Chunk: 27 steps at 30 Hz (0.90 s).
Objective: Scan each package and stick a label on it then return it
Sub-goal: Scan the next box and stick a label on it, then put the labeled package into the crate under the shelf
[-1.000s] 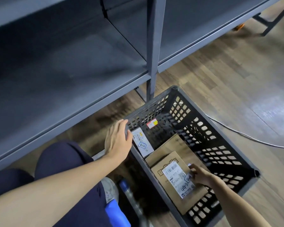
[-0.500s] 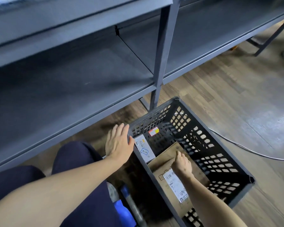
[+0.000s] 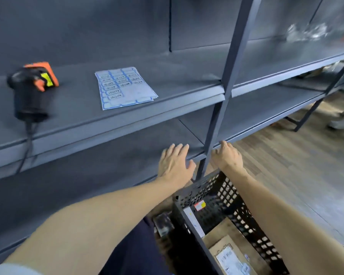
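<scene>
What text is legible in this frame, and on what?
None legible.
Label sheet on the shelf: blue-bordered stickers with dark print, blurred.
Shipping label on the cardboard package in the crate: print and barcode, blurred.
Red and yellow sticker on the crate wall: too small.
Scanner: no readable marking.

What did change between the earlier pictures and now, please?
The right hand let go of the package and rose out of the crate toward the shelf edge. The left hand left the crate rim and lifted forward too. Both hold nothing. The view tilted up, showing the scanner and label sheet. The package stays in the crate.
</scene>
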Each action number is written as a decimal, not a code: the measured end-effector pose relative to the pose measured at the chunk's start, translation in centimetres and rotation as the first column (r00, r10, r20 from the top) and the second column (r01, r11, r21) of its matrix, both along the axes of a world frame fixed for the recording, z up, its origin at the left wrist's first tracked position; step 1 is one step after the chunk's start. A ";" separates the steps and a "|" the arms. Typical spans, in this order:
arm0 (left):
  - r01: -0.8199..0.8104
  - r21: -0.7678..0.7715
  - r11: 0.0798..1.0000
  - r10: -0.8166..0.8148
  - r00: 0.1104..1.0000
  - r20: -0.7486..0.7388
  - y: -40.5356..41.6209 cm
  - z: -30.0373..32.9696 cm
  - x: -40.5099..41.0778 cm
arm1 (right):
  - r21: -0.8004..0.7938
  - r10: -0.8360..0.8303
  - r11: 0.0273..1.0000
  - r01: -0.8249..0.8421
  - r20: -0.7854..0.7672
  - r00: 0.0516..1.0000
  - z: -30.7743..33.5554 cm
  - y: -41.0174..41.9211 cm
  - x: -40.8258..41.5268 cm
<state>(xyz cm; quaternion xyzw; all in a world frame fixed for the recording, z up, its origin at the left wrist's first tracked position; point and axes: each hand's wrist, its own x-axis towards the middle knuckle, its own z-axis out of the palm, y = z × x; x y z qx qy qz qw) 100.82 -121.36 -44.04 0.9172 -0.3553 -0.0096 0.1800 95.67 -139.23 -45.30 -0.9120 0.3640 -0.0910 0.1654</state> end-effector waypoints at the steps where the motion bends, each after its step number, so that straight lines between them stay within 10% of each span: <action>1: 0.015 -0.019 1.000 -0.015 1.000 0.023 0.5 1.6 0.2 | -0.026 -0.009 1.000 0.009 0.008 1.000 2.0 0.2 0.2; 9: 0.011 -0.191 0.981 0.040 0.965 0.260 6.9 14.6 2.7 | -0.148 -0.047 0.986 0.082 0.225 0.973 17.9 6.1 2.5; 27: -0.564 -0.076 0.822 0.557 0.772 0.307 29.5 20.7 9.0 | -0.240 0.685 0.719 -0.653 0.085 0.723 23.8 30.5 13.4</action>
